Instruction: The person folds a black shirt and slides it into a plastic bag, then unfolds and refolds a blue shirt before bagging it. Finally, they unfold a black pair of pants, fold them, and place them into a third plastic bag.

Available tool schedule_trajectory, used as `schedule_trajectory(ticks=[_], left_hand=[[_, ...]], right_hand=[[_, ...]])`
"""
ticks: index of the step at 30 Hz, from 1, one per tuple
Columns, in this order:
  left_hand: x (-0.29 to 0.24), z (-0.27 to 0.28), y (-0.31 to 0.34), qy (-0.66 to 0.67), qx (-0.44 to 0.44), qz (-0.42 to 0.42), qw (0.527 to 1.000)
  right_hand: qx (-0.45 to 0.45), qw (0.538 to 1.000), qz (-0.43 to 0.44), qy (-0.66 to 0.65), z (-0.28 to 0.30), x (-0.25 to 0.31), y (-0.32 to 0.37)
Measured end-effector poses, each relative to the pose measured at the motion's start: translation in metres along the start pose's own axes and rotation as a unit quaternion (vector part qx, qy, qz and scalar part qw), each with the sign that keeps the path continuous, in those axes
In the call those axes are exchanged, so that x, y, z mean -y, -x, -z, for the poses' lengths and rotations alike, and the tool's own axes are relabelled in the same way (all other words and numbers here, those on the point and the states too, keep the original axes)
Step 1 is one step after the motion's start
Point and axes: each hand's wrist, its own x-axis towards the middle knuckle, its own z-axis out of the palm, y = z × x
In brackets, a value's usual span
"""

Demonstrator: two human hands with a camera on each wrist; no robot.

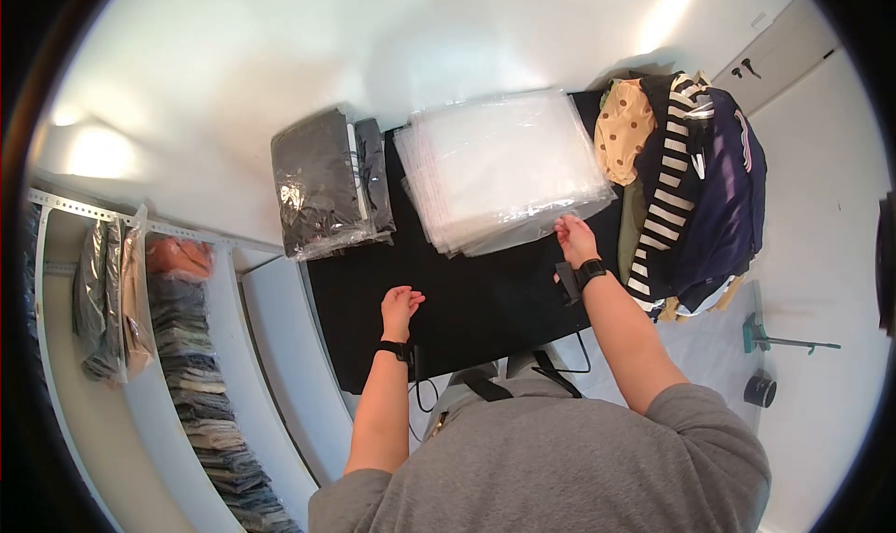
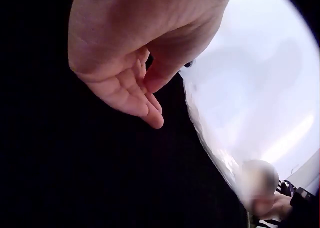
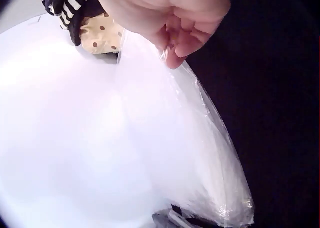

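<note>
A thick stack of clear plastic bags (image 1: pixel 504 155) lies across the far half of the black table (image 1: pixel 467 314). At the near right edge of the stack, my right hand (image 1: pixel 579 241) pinches the edge of a clear plastic bag (image 3: pixel 200 133) between thumb and fingers. The pinched plastic is gathered into small creases, and the bag's near side slants away from the hand. My left hand (image 1: pixel 399 311) hovers over the table's left part, apart from the stack. Its fingers (image 2: pixel 130 90) are loosely bent with nothing between them.
Dark garments in clear bags (image 1: pixel 322 183) lie at the table's back left. A heap of loose clothes (image 1: pixel 695 192), striped, dotted and navy, covers the right end. Shelves of folded, bagged clothes (image 1: pixel 201 356) stand to the left. A white wall (image 1: pixel 373 48) rises behind the table.
</note>
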Motion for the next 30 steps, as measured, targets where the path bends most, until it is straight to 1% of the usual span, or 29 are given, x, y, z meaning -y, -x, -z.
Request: schedule_trajectory(ticks=[2, 3, 5, 6, 7, 8, 9, 10, 11, 12, 14, 16, 17, 18, 19, 20, 21, 22, 23, 24, 26, 27, 28, 30], left_hand=[[0.001, 0.0, 0.0, 0.002, 0.003, -0.004, 1.0], [0.003, 0.001, 0.0, 0.01, 0.004, -0.009, 1.0], [0.004, 0.0, 0.003, 0.014, -0.002, -0.015, 1.0], [0.008, 0.002, -0.001, 0.024, 0.003, -0.016, 1.0], [0.01, 0.003, -0.001, 0.027, 0.006, -0.023, 0.999], [0.018, 0.009, 0.004, 0.046, 0.014, -0.024, 0.999], [0.015, 0.007, 0.007, 0.04, 0.011, -0.028, 0.999], [0.014, 0.007, 0.006, 0.038, 0.004, -0.024, 0.999], [0.017, 0.009, 0.002, 0.035, -0.004, -0.021, 0.999], [0.016, 0.011, 0.001, 0.03, -0.006, -0.021, 0.999], [0.009, 0.009, 0.004, 0.018, -0.019, -0.007, 1.0], [0.008, 0.009, 0.004, 0.012, -0.018, -0.002, 1.0], [0.006, 0.009, 0.003, 0.01, -0.011, -0.005, 1.0], [0.005, 0.009, 0.003, -0.001, -0.014, 0.002, 1.0], [0.003, 0.004, -0.003, -0.009, -0.017, 0.006, 1.0], [0.002, 0.002, -0.003, -0.01, -0.015, 0.004, 1.0], [0.005, 0.001, -0.004, -0.012, -0.024, -0.001, 1.0], [0.008, 0.001, -0.004, -0.015, -0.035, -0.006, 0.999], [0.011, 0.0, -0.005, -0.015, -0.036, -0.01, 0.999], [0.013, -0.001, -0.004, -0.008, -0.049, -0.003, 0.999], [0.016, -0.004, 0.0, -0.002, -0.064, -0.004, 0.998], [0.018, -0.005, 0.004, -0.005, -0.064, 0.003, 0.998], [0.018, -0.007, 0.009, -0.009, -0.064, 0.01, 0.998], [0.019, -0.014, 0.023, -0.027, -0.073, 0.015, 0.997]], right_hand=[[0.014, 1.0, -0.006, -0.01, 0.004, 0.008, -0.011], [0.015, 1.0, -0.001, -0.011, 0.001, 0.009, -0.014], [0.017, 0.998, -0.023, -0.048, -0.013, 0.016, -0.024], [0.028, 0.998, -0.018, -0.056, -0.015, 0.01, -0.041], [0.043, 0.999, 0.0, -0.032, -0.022, 0.009, -0.046], [0.078, 0.997, -0.005, -0.006, -0.015, -0.003, -0.059], [0.048, 0.995, -0.036, -0.077, -0.025, -0.001, -0.058], [0.037, 0.993, -0.027, -0.104, -0.033, 0.003, -0.048], [0.014, 0.995, -0.02, -0.092, -0.035, 0.005, -0.047], [-0.033, 0.996, -0.026, -0.074, -0.039, 0.015, -0.037], [-0.038, 0.999, 0.025, -0.017, -0.031, 0.034, -0.014], [-0.07, 0.993, 0.078, 0.046, -0.012, 0.057, 0.005], [-0.074, 0.985, 0.114, 0.107, 0.001, 0.071, 0.009], [-0.077, 0.971, 0.15, 0.167, 0.023, 0.084, 0.008], [-0.101, 0.935, 0.217, 0.262, 0.044, 0.104, -0.002], [-0.172, 0.891, 0.272, 0.321, 0.067, 0.116, -0.013], [-0.223, 0.844, 0.307, 0.379, 0.086, 0.139, -0.015], [-0.261, 0.839, 0.336, 0.337, 0.103, 0.156, -0.019], [-0.289, 0.785, 0.398, 0.377, 0.115, 0.18, -0.013], [-0.304, 0.784, 0.397, 0.368, 0.128, 0.205, -0.016], [-0.386, 0.698, 0.445, 0.406, 0.143, 0.246, -0.017], [-0.406, 0.659, 0.461, 0.433, 0.148, 0.266, -0.012], [-0.446, 0.643, 0.42, 0.46, 0.15, 0.287, -0.007], [-0.476, 0.63, 0.41, 0.457, 0.159, 0.319, -0.005]])
